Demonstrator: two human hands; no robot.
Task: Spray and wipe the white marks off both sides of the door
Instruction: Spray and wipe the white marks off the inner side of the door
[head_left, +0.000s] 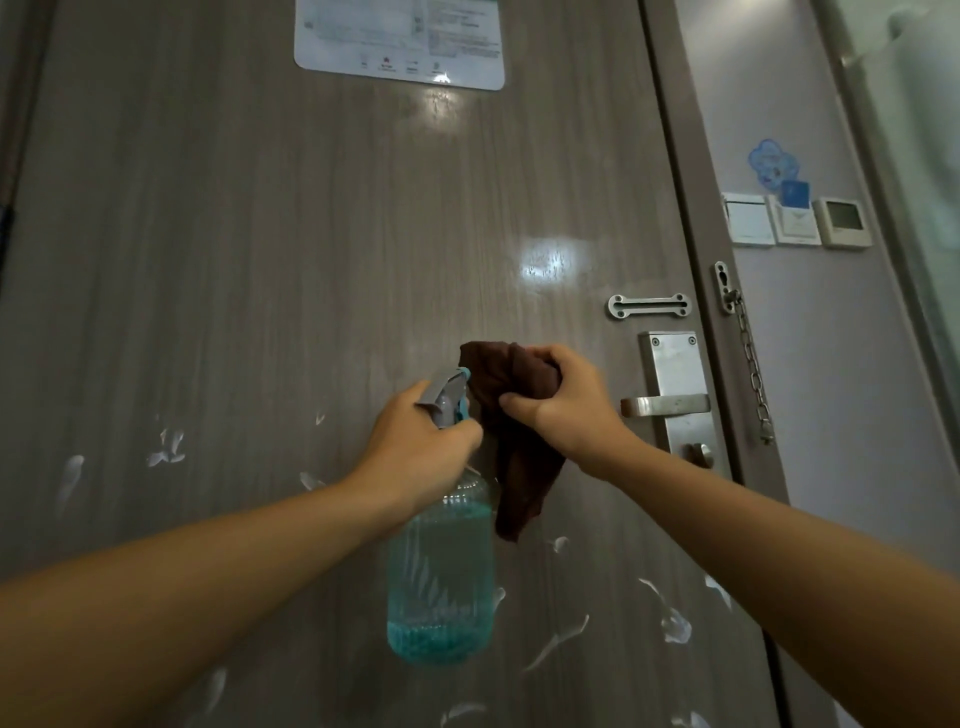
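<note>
A grey wood-grain door (260, 234) fills the view, shut in its frame. White marks (166, 449) are smeared across its lower half, with more at the lower right (675, 623). My left hand (421, 447) grips the grey trigger head of a clear spray bottle (441, 582) holding blue liquid; the bottle hangs in front of the door. My right hand (566, 405) is closed on a dark brown cloth (514, 457), which hangs down just beside the bottle's nozzle.
A metal lever handle (667, 404) with its plate is right of my hands, a chain latch (748, 358) on the frame beside it. A white notice (400, 41) is stuck at the door's top. Wall switches (795, 221) are on the right wall.
</note>
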